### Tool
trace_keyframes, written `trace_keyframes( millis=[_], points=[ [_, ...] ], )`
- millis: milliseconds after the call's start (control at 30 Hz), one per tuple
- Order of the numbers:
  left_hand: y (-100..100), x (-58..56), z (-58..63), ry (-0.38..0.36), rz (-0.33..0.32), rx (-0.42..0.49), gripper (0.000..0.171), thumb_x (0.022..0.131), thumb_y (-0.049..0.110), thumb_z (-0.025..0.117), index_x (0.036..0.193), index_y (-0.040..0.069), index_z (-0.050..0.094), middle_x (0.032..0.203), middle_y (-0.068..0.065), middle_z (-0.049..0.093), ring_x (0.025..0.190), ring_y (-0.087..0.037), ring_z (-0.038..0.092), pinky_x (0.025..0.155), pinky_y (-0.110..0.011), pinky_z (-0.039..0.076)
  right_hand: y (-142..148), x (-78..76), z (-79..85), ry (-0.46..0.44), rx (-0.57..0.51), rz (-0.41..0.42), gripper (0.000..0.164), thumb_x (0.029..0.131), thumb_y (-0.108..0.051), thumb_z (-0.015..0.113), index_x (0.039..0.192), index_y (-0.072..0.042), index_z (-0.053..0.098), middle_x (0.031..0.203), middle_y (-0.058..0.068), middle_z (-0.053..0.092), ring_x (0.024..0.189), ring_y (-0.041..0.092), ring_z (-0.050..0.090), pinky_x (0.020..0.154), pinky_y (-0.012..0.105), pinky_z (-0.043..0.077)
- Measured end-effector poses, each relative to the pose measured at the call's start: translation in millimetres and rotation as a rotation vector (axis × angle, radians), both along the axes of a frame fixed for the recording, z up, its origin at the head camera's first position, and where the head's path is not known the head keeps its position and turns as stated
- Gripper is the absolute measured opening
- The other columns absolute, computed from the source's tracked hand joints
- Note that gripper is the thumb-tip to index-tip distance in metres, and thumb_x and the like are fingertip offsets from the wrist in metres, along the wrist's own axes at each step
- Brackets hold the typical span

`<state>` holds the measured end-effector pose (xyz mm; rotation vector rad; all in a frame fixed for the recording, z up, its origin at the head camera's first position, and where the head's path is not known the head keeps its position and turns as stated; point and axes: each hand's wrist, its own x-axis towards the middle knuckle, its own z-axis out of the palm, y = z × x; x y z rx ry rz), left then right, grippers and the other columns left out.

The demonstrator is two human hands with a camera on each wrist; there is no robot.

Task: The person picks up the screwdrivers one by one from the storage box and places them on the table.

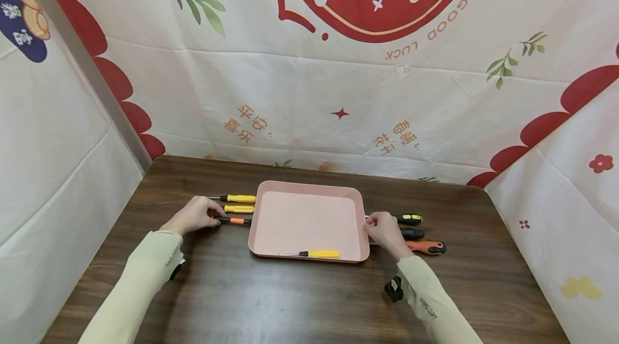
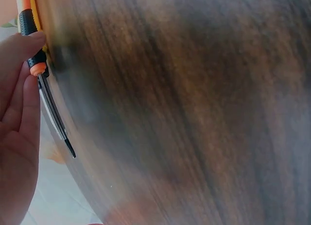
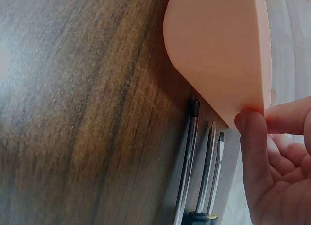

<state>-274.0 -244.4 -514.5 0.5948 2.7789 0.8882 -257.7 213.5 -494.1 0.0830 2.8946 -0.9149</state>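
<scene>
My left hand (image 1: 197, 215) pinches a screwdriver (image 1: 237, 221) with a black and orange handle, left of the pink tray (image 1: 309, 215). In the left wrist view, thumb and fingers hold that screwdriver (image 2: 32, 40) near the front of its handle, its shaft bare. My right hand (image 1: 384, 230) pinches the tray's right rim between thumb and finger, as the right wrist view shows at the tray wall (image 3: 218, 50). Inside the tray, along its near side, lies a yellow-handled screwdriver (image 1: 323, 253). Two more yellow-handled screwdrivers (image 1: 240, 199) lie beyond my left hand.
Right of the tray lie a black and yellow screwdriver (image 1: 409, 219), a black one (image 1: 412, 234) and an orange one (image 1: 426, 247), shafts pointing at the tray. All rest on a brown wooden table (image 1: 271, 306). A printed cloth (image 1: 309, 91) hangs behind.
</scene>
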Motion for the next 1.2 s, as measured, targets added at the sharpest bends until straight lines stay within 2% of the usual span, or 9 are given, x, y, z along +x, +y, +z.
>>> trace_keyframes(
  millis=[367, 767, 1200],
  points=[
    [2.6, -1.1, -4.8, -0.006, 0.016, 0.008, 0.014, 0.07, 0.002, 0.072, 0.08, 0.012, 0.071, 0.081, 0.0, 0.066, 0.072, -0.012, 0.055, 0.067, -0.032, 0.046, -0.2, 0.3, -0.2, 0.013, -0.001, 0.003, 0.008, 0.076, -0.006, 0.058, 0.074, 0.0, 0.063, 0.061, 0.003, 0.057, 0.051, 0.011, 0.05, 0.049, 0.024, 0.041],
    [5.3, -1.6, -8.4, 0.003, -0.001, 0.035, 0.015, 0.07, 0.001, 0.072, 0.082, 0.011, 0.072, 0.081, -0.001, 0.067, 0.07, -0.011, 0.053, 0.065, -0.031, 0.045, -0.8, 0.5, 0.7, 0.003, -0.01, 0.002, 0.008, 0.077, -0.005, 0.058, 0.073, 0.0, 0.062, 0.059, 0.002, 0.056, 0.05, 0.011, 0.05, 0.048, 0.025, 0.041],
    [2.9, -1.1, -9.7, 0.023, -0.013, 0.005, 0.017, 0.07, 0.004, 0.072, 0.087, 0.008, 0.072, 0.083, 0.0, 0.067, 0.07, -0.01, 0.053, 0.065, -0.03, 0.045, -0.3, 0.6, 0.1, 0.012, -0.013, 0.003, 0.008, 0.076, -0.005, 0.058, 0.074, 0.0, 0.062, 0.06, 0.002, 0.057, 0.051, 0.011, 0.052, 0.048, 0.025, 0.042]
  ],
)
